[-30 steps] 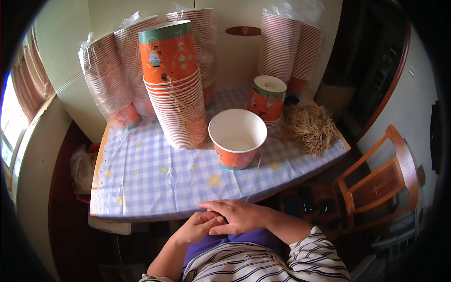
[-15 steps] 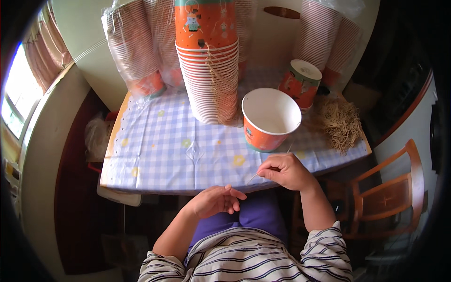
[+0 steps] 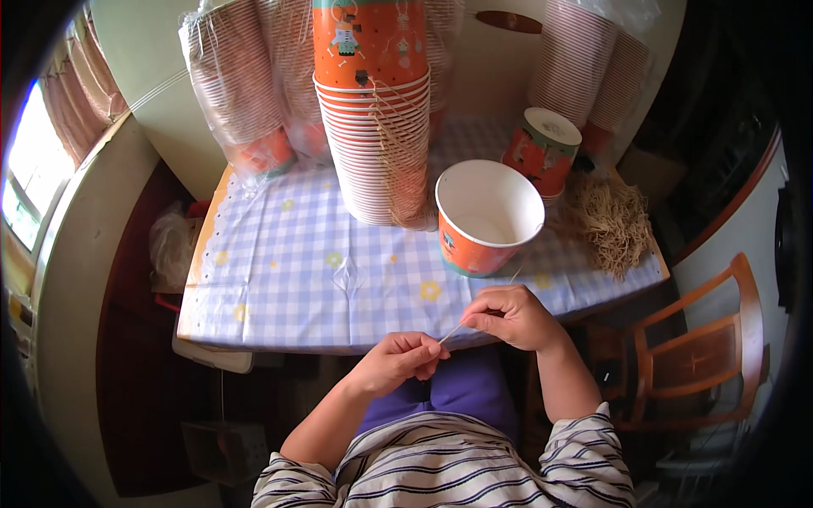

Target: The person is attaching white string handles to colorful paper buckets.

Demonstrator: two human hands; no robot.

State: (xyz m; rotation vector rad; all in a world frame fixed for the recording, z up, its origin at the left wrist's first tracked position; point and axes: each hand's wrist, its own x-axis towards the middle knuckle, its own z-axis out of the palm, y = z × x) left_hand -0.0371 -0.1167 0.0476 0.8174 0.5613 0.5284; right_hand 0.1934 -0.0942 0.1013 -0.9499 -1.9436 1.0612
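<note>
A thin tan string (image 3: 453, 329) runs between my two hands at the table's near edge. My left hand (image 3: 398, 360) pinches its lower end over my lap. My right hand (image 3: 512, 316) grips the upper part, and a short end pokes up towards the open orange paper cup (image 3: 489, 218) just beyond it. A tall stack of orange paper cups (image 3: 377, 127) with strings hanging down its side stands behind, towards the left.
The checked tablecloth (image 3: 322, 271) covers a small table. Bagged cup stacks (image 3: 246, 93) stand at the back left and back right (image 3: 593, 68). A short cup stack (image 3: 542, 152) and a pile of tan strings (image 3: 614, 222) lie right. A wooden chair (image 3: 703, 356) stands at right.
My hands were clasped together at the table edge, then came apart. Now both pinch a string stretched between them, the right hand up by the open cup. The view has tilted down.
</note>
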